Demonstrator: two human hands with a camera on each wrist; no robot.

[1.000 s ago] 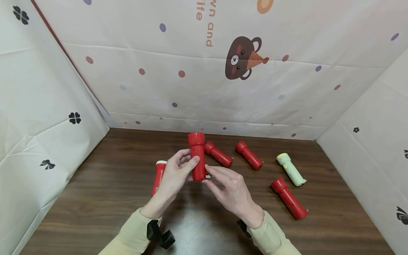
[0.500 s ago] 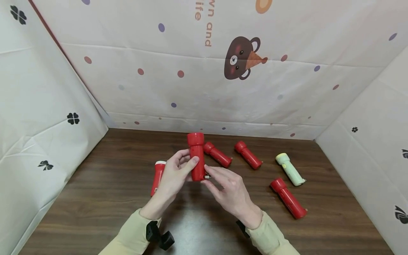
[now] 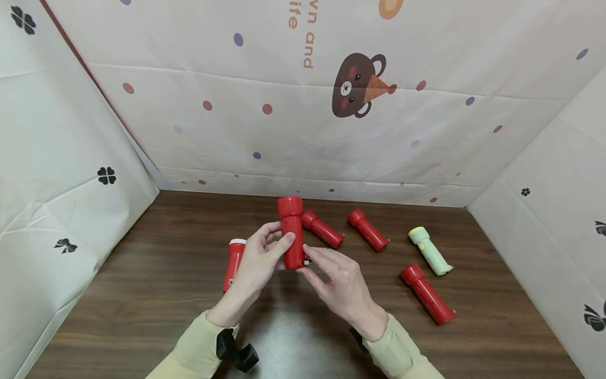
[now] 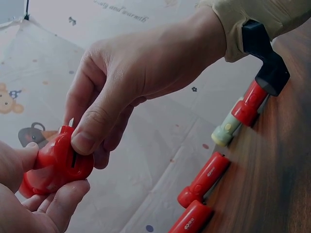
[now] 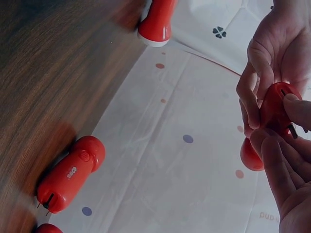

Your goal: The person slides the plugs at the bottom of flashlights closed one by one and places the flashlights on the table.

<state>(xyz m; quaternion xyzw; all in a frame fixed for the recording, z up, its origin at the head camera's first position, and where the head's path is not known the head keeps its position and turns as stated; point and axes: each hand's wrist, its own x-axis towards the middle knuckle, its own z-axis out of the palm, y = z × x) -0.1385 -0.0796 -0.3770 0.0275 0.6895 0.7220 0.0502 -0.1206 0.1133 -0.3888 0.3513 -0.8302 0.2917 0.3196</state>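
the dark brown wood-grained table (image 3: 156,273) carries a white-rimmed red flashlight (image 3: 233,266) left of centre, partly hidden. near the back edge lie one all-red flashlight (image 3: 323,230) and a second all-red flashlight (image 3: 368,230). rightward, a pale green flashlight (image 3: 431,251) lies behind a third all-red flashlight (image 3: 427,295).

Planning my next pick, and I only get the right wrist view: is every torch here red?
Observer: No, the head view shows a pale green torch on the table.
Operator: Where is it from the hands?
Observer: Off to the right of the right hand.
Operator: And how many torches altogether?
Observer: Six in the head view: five on the table plus the held torch.
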